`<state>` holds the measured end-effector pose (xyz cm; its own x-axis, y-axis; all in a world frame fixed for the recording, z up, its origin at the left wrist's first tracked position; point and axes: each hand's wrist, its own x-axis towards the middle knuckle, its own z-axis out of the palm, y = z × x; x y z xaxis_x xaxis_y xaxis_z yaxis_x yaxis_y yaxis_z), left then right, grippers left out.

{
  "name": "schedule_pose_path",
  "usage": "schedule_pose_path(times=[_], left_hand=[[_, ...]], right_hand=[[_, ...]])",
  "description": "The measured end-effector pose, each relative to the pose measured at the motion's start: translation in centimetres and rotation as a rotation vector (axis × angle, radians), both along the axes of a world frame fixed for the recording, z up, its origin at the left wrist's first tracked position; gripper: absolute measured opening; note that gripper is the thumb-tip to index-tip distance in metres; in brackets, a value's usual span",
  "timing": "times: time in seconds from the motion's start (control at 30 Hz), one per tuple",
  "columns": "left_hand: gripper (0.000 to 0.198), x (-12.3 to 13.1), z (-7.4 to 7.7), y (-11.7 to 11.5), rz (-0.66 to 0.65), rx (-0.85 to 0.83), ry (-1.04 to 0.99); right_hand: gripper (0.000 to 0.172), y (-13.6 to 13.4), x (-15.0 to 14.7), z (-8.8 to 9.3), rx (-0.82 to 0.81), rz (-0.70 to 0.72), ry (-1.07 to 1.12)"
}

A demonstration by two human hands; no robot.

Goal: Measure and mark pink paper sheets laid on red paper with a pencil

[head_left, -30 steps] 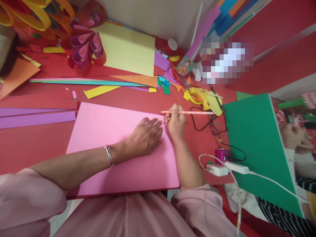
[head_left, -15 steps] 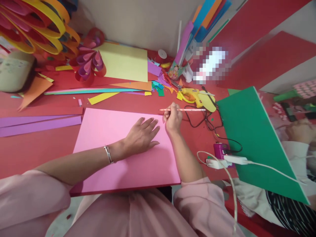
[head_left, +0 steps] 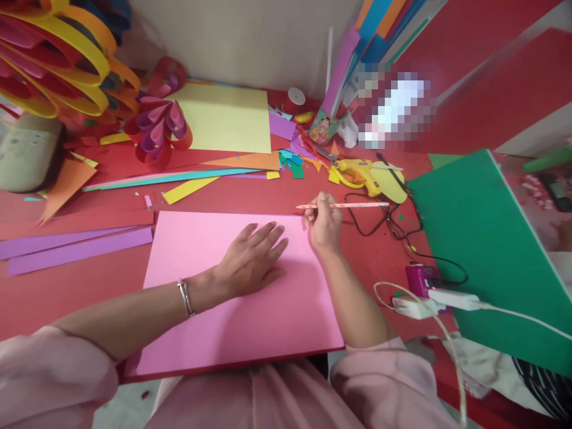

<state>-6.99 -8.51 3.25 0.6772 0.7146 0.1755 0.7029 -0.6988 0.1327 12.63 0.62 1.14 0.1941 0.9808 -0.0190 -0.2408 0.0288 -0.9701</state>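
Observation:
A large pink sheet of paper (head_left: 196, 244) lies at the front edge of the red table. Flat on its middle, fingers stretched out, rests my left hand (head_left: 251, 257). At the sheet's top right corner is my right hand (head_left: 325, 223), closed round a pink patterned pencil (head_left: 361, 205). The pencil lies nearly level, its point to the left, not touching the paper. Behind the right hand, a yellow glue gun (head_left: 364, 173) sits with its black cord trailing on the table.
A green board (head_left: 487, 256) stands to the right beside a purple plug adapter (head_left: 420, 280) with white cables. Purple strips (head_left: 84, 250) lie left. A yellow sheet (head_left: 223, 119), a decorated cup (head_left: 322, 128) of paper strips, scissors (head_left: 326, 154) and paper loops (head_left: 67, 53) are at the back.
The camera view has shifted, so the table's things appear a little lower, those on the right further right. Both hands keep nearly the same pose, and the pencil stays in my right hand.

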Motion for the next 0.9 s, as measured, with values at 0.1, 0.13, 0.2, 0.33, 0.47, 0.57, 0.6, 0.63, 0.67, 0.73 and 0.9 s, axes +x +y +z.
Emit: schedule_pose_path(times=[0.1,0.13,0.2,0.33,0.47,0.57,0.6,0.63,0.67,0.73,0.9], left_hand=[[0.053,-0.05,0.06,0.13,0.001,-0.024,-0.014],[0.053,-0.08,0.08,0.16,0.003,-0.029,-0.018],[0.053,-0.12,0.09,0.2,0.005,-0.039,-0.024],[0.054,-0.19,-0.05,0.24,0.004,-0.038,-0.029],[0.054,-0.23,-0.19,0.27,0.006,-0.019,-0.02],[0.054,-0.22,-0.17,0.3,0.009,-0.029,-0.005],[0.054,-0.21,-0.15,0.31,0.01,-0.03,-0.003],[0.054,-0.2,-0.12,0.32,0.009,-0.03,-0.002],[0.054,-0.19,-0.1,0.33,0.007,-0.031,-0.002],[0.054,-0.2,-0.07,0.35,0.005,-0.033,-0.007],[0.054,-0.24,-0.15,0.35,-0.001,-0.027,-0.031]], right_hand=[[0.054,-0.1,0.0,0.07,-0.003,0.009,-0.02],[0.053,-0.13,-0.01,0.09,-0.001,0.012,-0.018],[0.053,-0.17,-0.04,0.14,0.004,0.016,-0.009],[0.054,-0.19,-0.08,0.27,0.017,0.025,-0.033],[0.055,-0.13,-0.08,0.24,0.028,0.028,-0.034],[0.056,-0.08,-0.07,0.17,0.015,0.03,-0.031],[0.056,-0.07,-0.07,0.18,0.005,0.031,-0.036],[0.056,-0.06,-0.08,0.2,-0.004,0.031,-0.04],[0.056,-0.06,-0.08,0.23,-0.009,0.031,-0.043],[0.056,-0.05,-0.09,0.29,-0.011,0.032,-0.042],[0.055,-0.07,-0.09,0.31,-0.006,0.038,-0.036]])
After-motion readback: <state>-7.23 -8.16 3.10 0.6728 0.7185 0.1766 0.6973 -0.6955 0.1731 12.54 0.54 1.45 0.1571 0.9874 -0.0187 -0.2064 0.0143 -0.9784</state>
